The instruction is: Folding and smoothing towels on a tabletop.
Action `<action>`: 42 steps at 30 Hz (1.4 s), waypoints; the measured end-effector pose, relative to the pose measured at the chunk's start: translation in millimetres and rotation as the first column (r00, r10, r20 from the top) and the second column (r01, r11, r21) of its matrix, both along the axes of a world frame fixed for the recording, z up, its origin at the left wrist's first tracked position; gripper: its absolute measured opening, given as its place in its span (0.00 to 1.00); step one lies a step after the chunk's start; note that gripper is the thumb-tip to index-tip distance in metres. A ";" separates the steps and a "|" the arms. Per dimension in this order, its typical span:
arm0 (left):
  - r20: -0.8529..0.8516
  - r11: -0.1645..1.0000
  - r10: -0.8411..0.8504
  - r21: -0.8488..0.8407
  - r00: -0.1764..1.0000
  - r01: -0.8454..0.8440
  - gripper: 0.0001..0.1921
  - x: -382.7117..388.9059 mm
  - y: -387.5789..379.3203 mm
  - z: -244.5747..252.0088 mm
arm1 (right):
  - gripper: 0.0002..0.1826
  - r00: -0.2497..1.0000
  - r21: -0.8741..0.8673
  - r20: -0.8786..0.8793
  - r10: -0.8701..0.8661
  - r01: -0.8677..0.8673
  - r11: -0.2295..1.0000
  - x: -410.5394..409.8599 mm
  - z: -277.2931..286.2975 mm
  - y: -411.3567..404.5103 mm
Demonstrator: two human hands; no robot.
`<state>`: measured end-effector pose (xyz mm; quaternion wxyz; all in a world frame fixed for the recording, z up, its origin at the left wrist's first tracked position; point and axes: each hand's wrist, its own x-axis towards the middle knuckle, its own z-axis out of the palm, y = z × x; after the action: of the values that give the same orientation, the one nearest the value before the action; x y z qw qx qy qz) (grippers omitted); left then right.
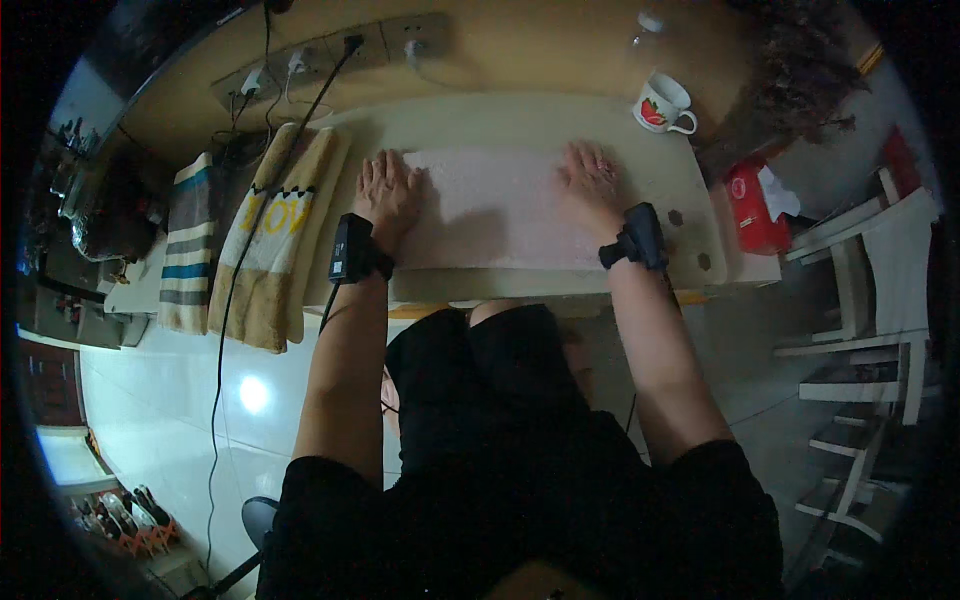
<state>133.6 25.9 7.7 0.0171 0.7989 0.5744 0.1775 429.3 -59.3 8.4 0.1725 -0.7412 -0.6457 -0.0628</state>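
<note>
A pale pink cloth (495, 202) lies spread flat on the light-coloured table (480, 112) before me. My left hand (388, 193) rests palm down at the cloth's left edge, fingers a little apart. Palm down as well, my right hand (589, 180) lies at the right part of the cloth, slightly blurred. Neither hand holds anything. Each wrist wears a black strapped device. Left of my left hand are a folded tan and white towel (262, 240) with yellow lettering and a striped towel (187, 247), both hanging over the table's front edge.
A white mug (664, 105) with a strawberry picture stands at the back right. A red tissue box (757, 206) sits on the right. Power sockets (322, 56) with plugs line the wall; a black cable crosses the towels. A white chair (885, 262) is at the far right.
</note>
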 end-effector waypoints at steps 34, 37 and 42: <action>-0.184 0.951 -0.095 0.274 0.978 0.144 0.25 13.2 -72.5 -1.7 | 0.27 0.940 0.133 0.117 0.320 -0.334 0.933 -113.6 36.8 -58.3; 0.087 0.968 -0.218 0.143 0.972 0.204 0.25 32.0 -107.0 -8.1 | 0.27 0.940 0.042 0.073 0.332 -0.335 0.941 -123.2 16.0 -67.5; 0.054 0.969 -0.217 0.134 0.975 0.208 0.27 31.8 -104.8 -0.2 | 0.25 0.946 0.112 0.046 0.320 -0.323 0.940 -119.9 21.4 -67.9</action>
<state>165.4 -78.9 7.5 0.0045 0.8489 0.4719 0.2382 309.3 -127.2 29.8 0.2153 -0.6135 -0.7554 -0.0818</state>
